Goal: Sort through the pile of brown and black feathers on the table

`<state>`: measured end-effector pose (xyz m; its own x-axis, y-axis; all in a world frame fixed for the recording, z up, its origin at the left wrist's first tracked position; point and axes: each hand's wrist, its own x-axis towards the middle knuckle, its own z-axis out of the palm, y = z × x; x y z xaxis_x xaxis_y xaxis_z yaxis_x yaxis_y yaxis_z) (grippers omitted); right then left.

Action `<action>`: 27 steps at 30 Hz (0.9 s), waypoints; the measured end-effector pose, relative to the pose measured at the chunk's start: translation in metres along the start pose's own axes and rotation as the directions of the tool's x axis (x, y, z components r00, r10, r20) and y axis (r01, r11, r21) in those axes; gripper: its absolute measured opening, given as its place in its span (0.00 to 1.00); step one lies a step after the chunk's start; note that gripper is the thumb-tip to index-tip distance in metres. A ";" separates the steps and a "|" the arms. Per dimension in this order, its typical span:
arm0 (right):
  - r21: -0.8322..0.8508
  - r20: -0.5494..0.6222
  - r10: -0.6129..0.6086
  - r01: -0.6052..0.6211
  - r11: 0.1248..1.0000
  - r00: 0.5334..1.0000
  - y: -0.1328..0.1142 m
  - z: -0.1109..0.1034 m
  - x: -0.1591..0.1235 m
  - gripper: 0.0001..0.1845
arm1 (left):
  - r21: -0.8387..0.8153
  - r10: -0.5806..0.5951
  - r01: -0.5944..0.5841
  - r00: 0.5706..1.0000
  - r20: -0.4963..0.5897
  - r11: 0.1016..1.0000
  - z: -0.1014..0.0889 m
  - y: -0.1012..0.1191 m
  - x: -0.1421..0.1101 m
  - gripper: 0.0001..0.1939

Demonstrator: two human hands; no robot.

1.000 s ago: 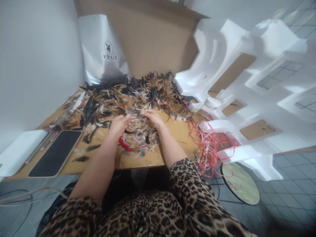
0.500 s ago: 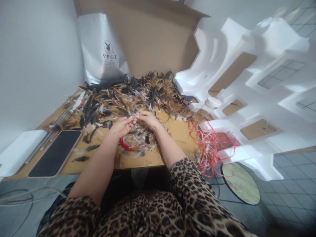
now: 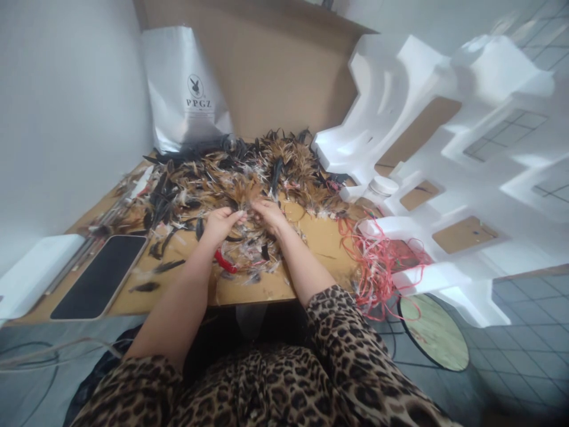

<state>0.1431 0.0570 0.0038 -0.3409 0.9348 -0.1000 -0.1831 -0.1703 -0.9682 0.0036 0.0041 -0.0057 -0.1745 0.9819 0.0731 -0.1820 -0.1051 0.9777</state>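
A wide heap of brown, tan and black feathers [image 3: 231, 169] covers the far half of a cardboard work surface [image 3: 320, 237]. My left hand [image 3: 219, 225] and my right hand [image 3: 269, 213] meet at the heap's near edge, fingertips pinched together on a small bunch of tan feathers [image 3: 245, 193] that stands up between them. A red-handled tool [image 3: 226, 261] lies on the board just under my left wrist, among loose feather scraps.
A black phone [image 3: 100, 276] and a white flat case [image 3: 31, 273] lie at the left. A silver bag [image 3: 184, 89] leans on a cardboard sheet behind. Red and white strings [image 3: 377, 261], a small jar [image 3: 381, 187] and big white foam packing [image 3: 444, 154] fill the right.
My hands have drawn closer together and a little farther into the heap, and a tuft of tan feathers now stands between the fingertips.
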 end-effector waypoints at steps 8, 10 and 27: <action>0.004 0.031 -0.038 0.038 0.999 0.999 0.001 -0.001 0.000 0.20 | -0.184 -0.120 0.127 0.991 0.051 0.975 0.001 0.005 -0.003 0.10; 0.001 0.058 -0.061 0.061 0.998 0.996 -0.001 -0.001 -0.002 0.19 | -0.291 -0.192 0.203 0.979 0.066 0.935 -0.001 0.008 -0.003 0.08; -0.364 0.104 -0.312 0.328 0.872 0.944 -0.005 0.004 -0.009 0.16 | -0.134 -0.239 0.247 0.968 0.076 0.960 -0.001 0.006 -0.005 0.06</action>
<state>0.1434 0.0487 0.0108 -0.3610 0.9034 0.2312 0.0642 0.2714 -0.9603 0.0024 -0.0012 0.0000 -0.0519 0.9876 -0.1479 -0.3478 0.1209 0.9298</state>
